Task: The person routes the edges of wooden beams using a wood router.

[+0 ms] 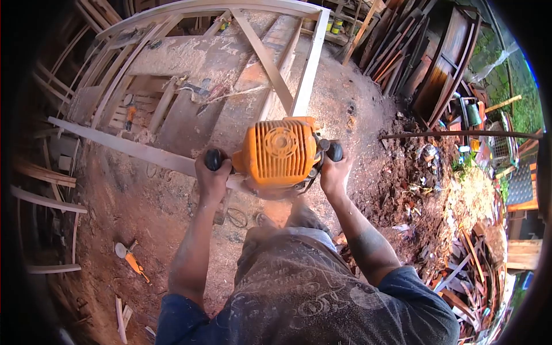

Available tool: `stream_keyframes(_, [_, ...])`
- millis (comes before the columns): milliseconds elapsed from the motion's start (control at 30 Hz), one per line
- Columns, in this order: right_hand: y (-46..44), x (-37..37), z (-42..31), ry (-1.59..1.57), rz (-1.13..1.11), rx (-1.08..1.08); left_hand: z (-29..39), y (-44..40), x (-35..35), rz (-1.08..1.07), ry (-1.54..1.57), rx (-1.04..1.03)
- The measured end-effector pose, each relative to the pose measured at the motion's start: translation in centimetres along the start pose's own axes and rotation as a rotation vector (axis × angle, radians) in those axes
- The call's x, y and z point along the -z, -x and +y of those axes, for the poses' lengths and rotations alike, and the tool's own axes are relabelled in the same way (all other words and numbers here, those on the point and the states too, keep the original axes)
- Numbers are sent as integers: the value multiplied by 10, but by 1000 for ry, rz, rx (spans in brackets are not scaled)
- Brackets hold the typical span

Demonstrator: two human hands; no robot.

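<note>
An orange wood router (280, 150) with a ribbed motor housing is held in front of my body, seen from above. My left hand (214, 179) is closed around its left black knob. Its right black knob (334, 152) is in the grip of my right hand (335, 172). Beneath the router lies the corner of a pale wooden frame (135, 150), with one rail running left and another rail (310, 63) running away from me. The router's base and bit are hidden under the housing.
An orange angle grinder (133, 262) lies on the sawdust-covered ground at lower left. Another orange tool (130, 111) lies beyond the left rail. A hammer (195, 89) rests on boards inside the frame. Planks (397, 49) lean at back right, with scrap wood (474, 270) piled at right.
</note>
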State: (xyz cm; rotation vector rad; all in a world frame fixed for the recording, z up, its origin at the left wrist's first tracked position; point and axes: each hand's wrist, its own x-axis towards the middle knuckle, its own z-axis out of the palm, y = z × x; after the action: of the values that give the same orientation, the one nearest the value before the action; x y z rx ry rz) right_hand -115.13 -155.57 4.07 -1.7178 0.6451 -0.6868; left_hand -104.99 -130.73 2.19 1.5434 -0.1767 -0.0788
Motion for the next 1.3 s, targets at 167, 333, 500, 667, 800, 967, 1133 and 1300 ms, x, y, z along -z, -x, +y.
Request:
stream_keyframes(167, [9, 3, 1, 28, -18, -65, -7, 8, 7, -9, 37, 0])
stream_keyframes(333, [20, 5, 0, 83, -45, -80, -2, 19, 13, -6, -29, -64])
stream_keyframes(500, [20, 2, 3, -8, -32, 17, -11, 17, 14, -25, 48, -54])
stream_keyframes(667, [18, 8, -2, -43, -129, -76, 3, 24, 14, -54, 144, 45])
stream_keyframes(800, [12, 11, -1, -144, -225, -120, 5, 26, 15, -52, 107, 19])
stream_keyframes(967, [-2, 10, 16, -163, -275, -87, -7, 29, 4, 83, 134, -34])
stream_keyframes(1133, [-51, 4, 19, -89, -300, -20, 5, 5, -29, 153, 212, -38])
stream_keyframes(1300, [-150, -14, 23, -96, -271, -5, -4, -70, -70, 193, 29, -52])
